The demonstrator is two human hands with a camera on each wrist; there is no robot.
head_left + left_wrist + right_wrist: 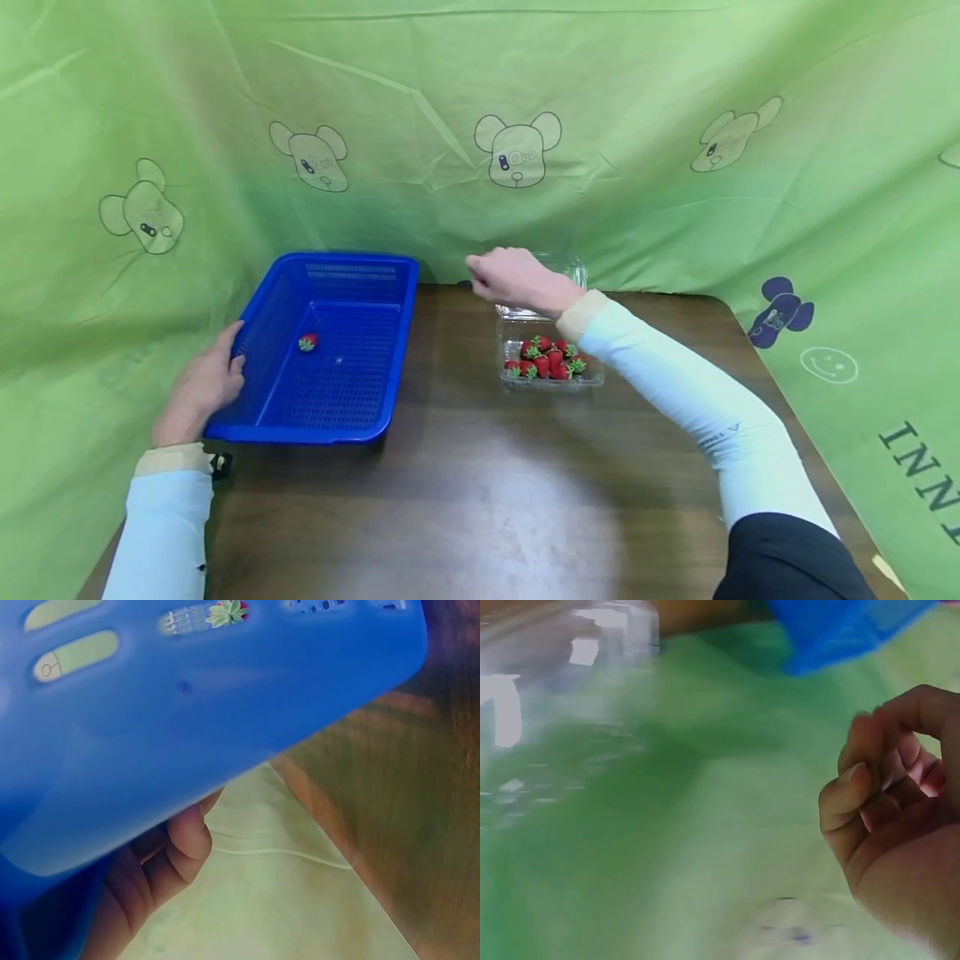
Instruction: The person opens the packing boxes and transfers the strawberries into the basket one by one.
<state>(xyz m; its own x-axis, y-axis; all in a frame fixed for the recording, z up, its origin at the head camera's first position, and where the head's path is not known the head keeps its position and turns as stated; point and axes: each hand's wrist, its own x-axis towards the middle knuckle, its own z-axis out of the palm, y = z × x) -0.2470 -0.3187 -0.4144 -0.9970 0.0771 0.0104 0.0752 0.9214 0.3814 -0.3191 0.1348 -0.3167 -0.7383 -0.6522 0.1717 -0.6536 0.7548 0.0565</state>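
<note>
One berry [308, 342] lies on the floor of the basket [300, 434], just inward from the left hand [206, 383]. This hand grips the basket's outer rim, probably to make it steady. The other berries [542, 365] sit close together in the box [555, 384], nearer to the body than the right hand [513, 277]; its lid [567, 271] stands behind, open, I suppose so that the berries are easy to reach. The right hand is in the air, fingers curled inward, and I see nothing between them. Its wrist and sleeve hide some of the lid. In the left wrist view the berry shows only partly, through a slot. The right wrist view is blurred. Whether the basket sits flat on the desk [480, 467], I cannot tell.
</note>
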